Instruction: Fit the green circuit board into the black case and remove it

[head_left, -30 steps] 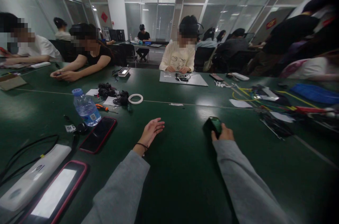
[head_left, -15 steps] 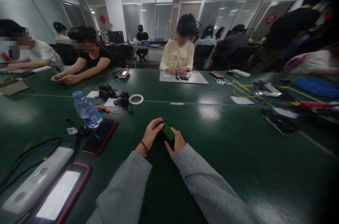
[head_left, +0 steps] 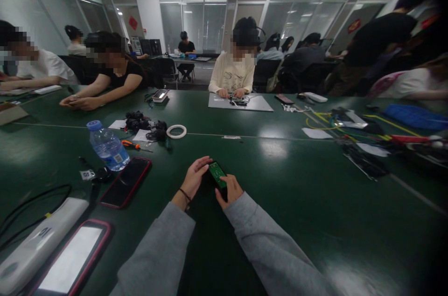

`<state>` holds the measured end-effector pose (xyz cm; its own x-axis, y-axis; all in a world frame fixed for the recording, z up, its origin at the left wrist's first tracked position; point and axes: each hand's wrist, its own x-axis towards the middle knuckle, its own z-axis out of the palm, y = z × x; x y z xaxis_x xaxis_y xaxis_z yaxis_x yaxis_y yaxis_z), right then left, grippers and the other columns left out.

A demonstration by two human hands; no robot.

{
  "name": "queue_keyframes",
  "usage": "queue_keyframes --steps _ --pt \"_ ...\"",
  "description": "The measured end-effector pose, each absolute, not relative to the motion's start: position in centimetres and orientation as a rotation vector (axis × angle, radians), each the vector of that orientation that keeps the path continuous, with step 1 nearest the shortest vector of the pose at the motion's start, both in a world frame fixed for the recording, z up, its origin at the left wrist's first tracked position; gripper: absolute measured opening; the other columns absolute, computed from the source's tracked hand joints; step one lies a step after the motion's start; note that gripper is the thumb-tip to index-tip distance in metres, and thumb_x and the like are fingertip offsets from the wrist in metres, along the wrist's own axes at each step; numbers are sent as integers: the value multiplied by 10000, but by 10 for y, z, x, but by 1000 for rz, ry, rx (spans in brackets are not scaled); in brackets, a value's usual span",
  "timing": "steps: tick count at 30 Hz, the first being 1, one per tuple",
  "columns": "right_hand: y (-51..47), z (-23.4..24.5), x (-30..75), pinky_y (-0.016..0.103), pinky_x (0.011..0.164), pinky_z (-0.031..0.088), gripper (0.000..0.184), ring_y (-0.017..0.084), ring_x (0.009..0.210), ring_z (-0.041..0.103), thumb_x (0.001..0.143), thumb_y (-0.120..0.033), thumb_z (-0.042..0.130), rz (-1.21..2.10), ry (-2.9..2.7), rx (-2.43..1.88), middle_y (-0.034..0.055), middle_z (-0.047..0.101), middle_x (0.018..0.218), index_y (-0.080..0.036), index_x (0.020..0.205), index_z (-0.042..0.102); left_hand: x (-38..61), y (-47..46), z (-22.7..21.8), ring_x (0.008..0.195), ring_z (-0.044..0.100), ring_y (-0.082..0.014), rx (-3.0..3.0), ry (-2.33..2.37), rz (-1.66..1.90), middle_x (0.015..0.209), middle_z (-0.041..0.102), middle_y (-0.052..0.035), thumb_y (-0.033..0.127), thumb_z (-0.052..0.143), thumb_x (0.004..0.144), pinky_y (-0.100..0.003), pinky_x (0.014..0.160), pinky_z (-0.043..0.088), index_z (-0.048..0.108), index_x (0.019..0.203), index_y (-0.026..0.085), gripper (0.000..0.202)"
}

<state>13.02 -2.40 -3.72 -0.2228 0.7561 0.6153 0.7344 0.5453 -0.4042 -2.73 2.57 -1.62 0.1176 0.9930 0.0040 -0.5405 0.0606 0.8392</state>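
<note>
Between my two hands, above the green table, is a small black case with a green circuit board [head_left: 217, 174] showing on its face, tilted with its far end to the left. My left hand [head_left: 196, 175] holds its far left corner, fingers bent together around the edge. At the near right end, my right hand [head_left: 230, 189] grips the case, thumb at the lower edge and a fingertip over the green face. The underside of the case is hidden.
To the left lie a dark phone [head_left: 126, 183], a phone with a lit screen [head_left: 72, 258], a white power bank [head_left: 44, 242] and a water bottle [head_left: 108, 146]. Further off are an orange screwdriver [head_left: 135, 145], a tape roll [head_left: 177, 131] and black cables [head_left: 138, 121]. A person [head_left: 234, 72] sits opposite.
My right fingers have shifted onto the green face, which shows more openly now. The whole view has slid slightly, so things appear a little further left.
</note>
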Motion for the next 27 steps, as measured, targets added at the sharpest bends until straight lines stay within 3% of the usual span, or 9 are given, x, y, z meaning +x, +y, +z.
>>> queue_keyframes --steps 4,11,15,18,21,24,27 --pt "-24 -37 131 366 687 536 315 225 860 541 805 -332 512 24 -1975 -1245 121 450 1038 -173 1069 446 -28 27 -17 1115 519 -197 822 704 1314 1148 604 -104 190 649 718 -368 999 331 595 1085 165 372" --pt "-23 -35 128 348 661 537 271 221 842 559 798 -309 504 16 -1958 -1258 122 476 1027 -168 1028 482 -29 28 -15 1115 516 -198 796 690 1300 1147 604 -107 189 649 724 -365 997 332 594 1088 162 369" --pt "-24 -34 128 384 726 519 256 234 864 560 809 -331 491 104 -1872 -1242 132 496 1035 -166 1004 510 -29 31 -18 1102 525 -189 760 671 1307 1146 603 -106 204 651 732 -350 993 340 593 1086 156 362" --pt "-22 -30 126 394 768 503 303 233 862 572 796 -391 542 429 -1590 -1269 117 546 975 -172 1003 506 -24 31 -18 1068 545 -165 684 692 1340 1157 598 -89 229 664 730 -316 980 357 586 1093 170 376" --pt "-17 -25 116 353 680 530 303 185 743 599 781 -431 590 1056 -1061 -1179 44 591 872 -219 966 478 -18 26 -12 967 593 -160 603 719 1256 1120 614 -86 285 671 729 -318 925 409 581 1091 177 388" --pt "-11 -19 105 334 700 550 224 180 830 618 783 -357 606 1614 -459 -849 7 613 911 -243 938 493 -14 18 -3 930 609 -196 611 652 1092 1063 631 -130 334 668 727 -350 891 439 598 1040 118 387" --pt "-5 -17 104 304 738 558 210 194 906 619 799 -282 584 1890 -65 -707 48 631 952 -200 989 546 -16 14 3 938 605 -202 648 639 1061 1072 624 -141 283 706 694 -363 894 435 578 1065 109 430"
